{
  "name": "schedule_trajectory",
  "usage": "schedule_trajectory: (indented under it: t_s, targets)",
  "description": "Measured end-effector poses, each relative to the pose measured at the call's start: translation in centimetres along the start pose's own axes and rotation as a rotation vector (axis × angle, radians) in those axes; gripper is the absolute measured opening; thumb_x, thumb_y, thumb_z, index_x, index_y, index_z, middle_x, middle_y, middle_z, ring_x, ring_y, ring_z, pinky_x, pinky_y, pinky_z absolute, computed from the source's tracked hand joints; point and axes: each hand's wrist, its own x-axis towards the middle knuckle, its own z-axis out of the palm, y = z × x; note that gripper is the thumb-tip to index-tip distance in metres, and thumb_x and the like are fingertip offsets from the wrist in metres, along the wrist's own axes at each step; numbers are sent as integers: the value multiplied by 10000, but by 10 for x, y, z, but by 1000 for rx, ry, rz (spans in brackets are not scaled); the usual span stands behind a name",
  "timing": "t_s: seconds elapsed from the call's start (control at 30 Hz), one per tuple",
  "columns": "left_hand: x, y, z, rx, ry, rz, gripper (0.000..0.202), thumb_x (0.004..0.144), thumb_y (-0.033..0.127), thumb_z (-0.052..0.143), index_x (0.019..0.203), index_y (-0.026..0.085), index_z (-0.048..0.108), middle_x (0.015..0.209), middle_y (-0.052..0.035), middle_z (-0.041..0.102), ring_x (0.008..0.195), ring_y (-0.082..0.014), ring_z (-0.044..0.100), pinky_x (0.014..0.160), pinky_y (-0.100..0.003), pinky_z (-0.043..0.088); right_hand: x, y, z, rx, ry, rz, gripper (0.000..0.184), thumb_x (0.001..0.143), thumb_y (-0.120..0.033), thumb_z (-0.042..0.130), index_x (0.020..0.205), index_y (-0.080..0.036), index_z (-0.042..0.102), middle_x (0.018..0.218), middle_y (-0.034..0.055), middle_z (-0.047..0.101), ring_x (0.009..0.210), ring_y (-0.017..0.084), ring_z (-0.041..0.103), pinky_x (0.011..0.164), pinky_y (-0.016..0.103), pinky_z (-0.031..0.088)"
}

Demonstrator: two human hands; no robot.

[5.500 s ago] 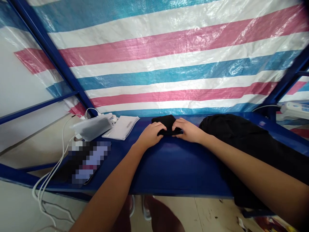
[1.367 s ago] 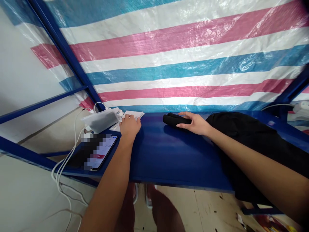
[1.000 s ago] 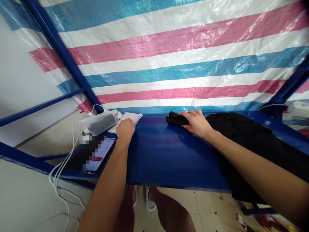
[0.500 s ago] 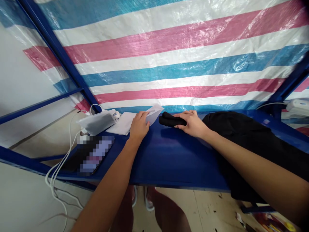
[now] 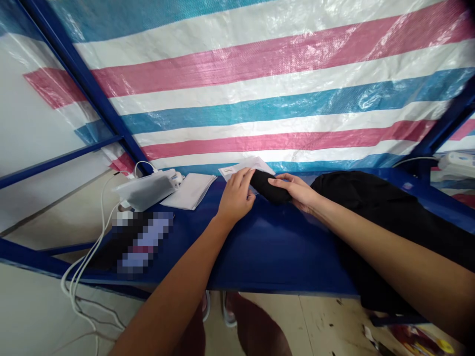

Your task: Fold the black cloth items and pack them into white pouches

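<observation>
Black cloth roll, tightly bundled, gripped by my right hand. My left hand pinches what seems a white packet, half hidden.

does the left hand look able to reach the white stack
Likely yes: the white stack lies just left of the left hand with nothing between, though that hand holds a white packet against the black roll.
</observation>
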Motion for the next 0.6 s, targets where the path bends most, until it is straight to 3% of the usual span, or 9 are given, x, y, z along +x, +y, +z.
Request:
schedule_trajectory:
  t_s: [0.13,0.27,0.4,0.6]
  targets:
    - [0,1,-3,-62,-120,93,841,994,336,713,1728,258,309,1712,-143,480,1592,-382,425,1335,-592,343,6,3,-6,77,-46,21,351,833,-442,932,946,-218,685,837,49,750,678,187,688,546,274,600]
    - [-3,-14,-8,-169,-150,120,863,1063,289,601,1778,267,119,1800,-127,351,1664,-304,350,1354,-513,366,7,-1,-10,67,-102,48,331,932,-501,819,1048,-215,701,828,69,760,689,223,719,554,321,640]
    - [-2,-21,-11,-122,-52,143,655,1090,188,445,1729,264,327,1727,-116,471,1620,-257,436,1342,-484,399,1,-7,-8,72,-162,62,334,954,-511,798,1088,-222,697,873,99,791,758,257,765,590,351,682]
    - [1,-16,-10,-37,-108,200,587,1062,326,610,1630,227,500,1617,-133,605,1525,-326,548,1329,-543,392,-9,-7,-2,59,-424,203,377,992,-527,748,1124,-175,726,1005,166,827,799,258,799,597,319,678]
